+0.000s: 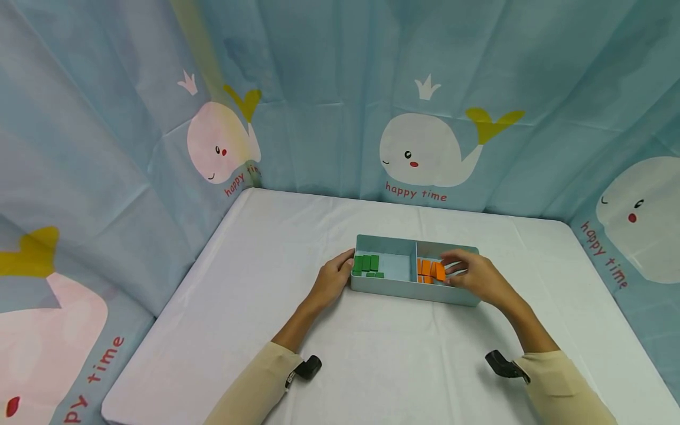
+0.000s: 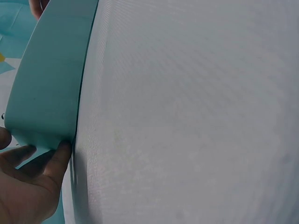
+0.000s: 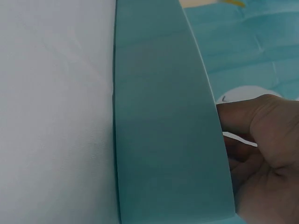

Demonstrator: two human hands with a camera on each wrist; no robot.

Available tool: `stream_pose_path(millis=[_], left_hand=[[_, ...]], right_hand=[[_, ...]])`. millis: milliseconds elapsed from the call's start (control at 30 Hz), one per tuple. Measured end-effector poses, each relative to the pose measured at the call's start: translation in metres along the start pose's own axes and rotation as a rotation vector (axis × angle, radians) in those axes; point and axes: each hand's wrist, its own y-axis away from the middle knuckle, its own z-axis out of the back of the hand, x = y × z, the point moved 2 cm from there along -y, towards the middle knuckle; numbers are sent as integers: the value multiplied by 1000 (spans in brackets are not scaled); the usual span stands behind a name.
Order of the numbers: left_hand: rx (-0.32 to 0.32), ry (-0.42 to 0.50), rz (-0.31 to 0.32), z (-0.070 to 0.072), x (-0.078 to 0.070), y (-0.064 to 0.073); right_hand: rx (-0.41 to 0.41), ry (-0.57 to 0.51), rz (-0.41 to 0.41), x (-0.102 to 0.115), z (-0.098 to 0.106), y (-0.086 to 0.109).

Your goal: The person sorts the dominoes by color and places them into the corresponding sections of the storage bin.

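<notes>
A long blue-green box (image 1: 414,291) with two compartments rests on the white table. Several small green blocks (image 1: 366,263) lie in its left compartment, and several orange blocks (image 1: 423,268) in its right one. My left hand (image 1: 332,278) touches the left end of the box; its fingertips rest on the end wall in the left wrist view. From the right, my right hand (image 1: 473,276) reaches over the rim into the right compartment. Its fingertips pinch a tilted orange block (image 1: 438,271) beside the others. In the right wrist view, the box wall hides those fingertips.
An upright divider (image 1: 417,262) separates the two compartments. White cloth covers the table (image 1: 297,236) around the box. Behind stands a blue curtain (image 1: 329,147) with whale prints. A black wrist camera (image 1: 308,367) sits at the left cuff, another (image 1: 502,364) at the right.
</notes>
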Motion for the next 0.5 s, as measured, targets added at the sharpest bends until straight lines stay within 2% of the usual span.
stream_pose_path(millis=[200,500], left_hand=[[-3,-1,-1,1,0,0],[1,-3,-6,1,1,0]], right_hand=[[61,16,-30,0,2,-6],[135,-18,-65,0,3,-9]])
